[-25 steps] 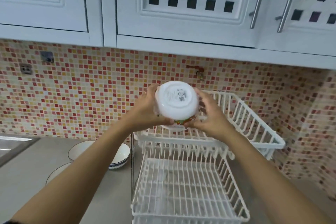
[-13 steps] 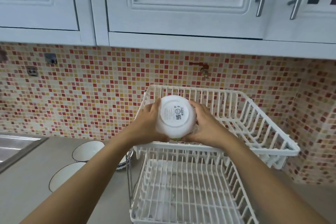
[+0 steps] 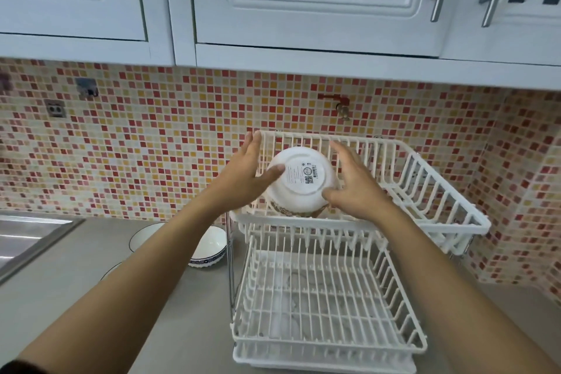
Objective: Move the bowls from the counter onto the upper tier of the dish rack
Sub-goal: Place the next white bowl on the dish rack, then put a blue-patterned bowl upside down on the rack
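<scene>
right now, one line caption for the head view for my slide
Two hands set an upturned white bowl in the dish rack's upper tier.

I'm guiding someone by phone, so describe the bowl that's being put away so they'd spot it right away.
Find the white two-tier dish rack against the mosaic wall. In its upper tier, between the left hand and right hand, sits the bowl. It alone is upside down, showing a printed label, unlike the blue-rimmed bowls upright on the counter.

Glossy ceramic-looking bowl (image 3: pixel 300 181) with paper label, white coated wire dish rack (image 3: pixel 425 191), matt grey counter (image 3: pixel 76 282), mosaic-tiled wall (image 3: pixel 151 146).
</scene>
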### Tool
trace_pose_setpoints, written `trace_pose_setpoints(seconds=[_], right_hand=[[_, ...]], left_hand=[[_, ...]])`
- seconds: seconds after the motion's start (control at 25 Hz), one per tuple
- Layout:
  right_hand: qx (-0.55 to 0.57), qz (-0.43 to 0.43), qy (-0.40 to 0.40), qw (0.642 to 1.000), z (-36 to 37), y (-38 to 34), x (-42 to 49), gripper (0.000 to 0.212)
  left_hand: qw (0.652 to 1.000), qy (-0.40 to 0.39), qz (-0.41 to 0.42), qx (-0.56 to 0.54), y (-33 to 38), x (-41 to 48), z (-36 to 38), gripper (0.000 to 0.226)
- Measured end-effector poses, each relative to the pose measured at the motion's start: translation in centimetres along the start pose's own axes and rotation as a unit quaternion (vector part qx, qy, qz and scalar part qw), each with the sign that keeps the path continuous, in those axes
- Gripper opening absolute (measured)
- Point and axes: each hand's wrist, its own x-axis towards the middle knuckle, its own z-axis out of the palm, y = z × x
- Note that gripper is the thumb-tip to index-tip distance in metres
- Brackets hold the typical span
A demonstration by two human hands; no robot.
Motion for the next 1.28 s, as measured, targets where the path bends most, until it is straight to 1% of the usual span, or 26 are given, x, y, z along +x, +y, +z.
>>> trace_pose_setpoints(seconds=[0.08, 0.16, 0.28, 0.36, 0.48, 0.56, 0.68, 0.84, 0.96, 1.16, 1.28], right_hand=[[0.008, -0.032, 0.038, 0.999, 0.8, -2.4, -0.4, 0.073], [0.018, -0.059, 0.056, 0.996, 2.2, -5.3, -0.8, 0.063], [0.025, -0.097, 0.054, 0.993, 5.3, -9.4, -1.0, 0.06], [0.026, -0.12, 0.052, 0.991, 8.2, -12.0, -1.2, 0.06], [0.015, -0.127, 0.035, 0.991, 13.2, -15.2, -1.4, 0.06], [0.022, -0.115, 0.004, 0.993, 16.9, -16.3, -1.6, 0.061], [0.024, -0.074, -0.074, 0.994, 22.9, -16.3, -1.6, 0.064], [0.021, -0.02, -0.153, 0.988, 30.2, -14.5, -1.4, 0.064], [0.011, 0.031, -0.2, 0.979, 34.9, -12.6, -0.6, 0.069], [0.015, 0.08, -0.221, 0.972, 42.9, -9.8, 2.4, 0.069], [0.008, 0.128, -0.246, 0.961, 46.7, -8.5, 4.1, 0.072]], left_hand=[[1.0, 0.026, -0.003, -0.006, -0.7, -1.1, -1.7, 0.075], [0.999, 0.036, -0.01, -0.004, -1.8, -2.5, -3.3, 0.071], [0.999, 0.043, -0.023, 0.01, -4.2, -5.2, -5.5, 0.069], [0.997, 0.049, -0.047, 0.027, -6.7, -7.5, -7.3, 0.068], [0.994, 0.037, -0.092, 0.045, -11.2, -10.9, -9.3, 0.067], [0.99, 0.014, -0.127, 0.062, -14.4, -12.8, -9.6, 0.068], [0.979, -0.018, -0.184, 0.082, -19.4, -15.0, -9.0, 0.069], [0.963, -0.06, -0.254, 0.071, -26.1, -16.9, -6.6, 0.07], [0.947, -0.099, -0.299, 0.063, -30.2, -18.1, -3.8, 0.071], [0.925, -0.127, -0.356, 0.029, -36.1, -17.0, 0.2, 0.071], [0.916, -0.133, -0.378, 0.006, -39.1, -15.4, 2.0, 0.071]])
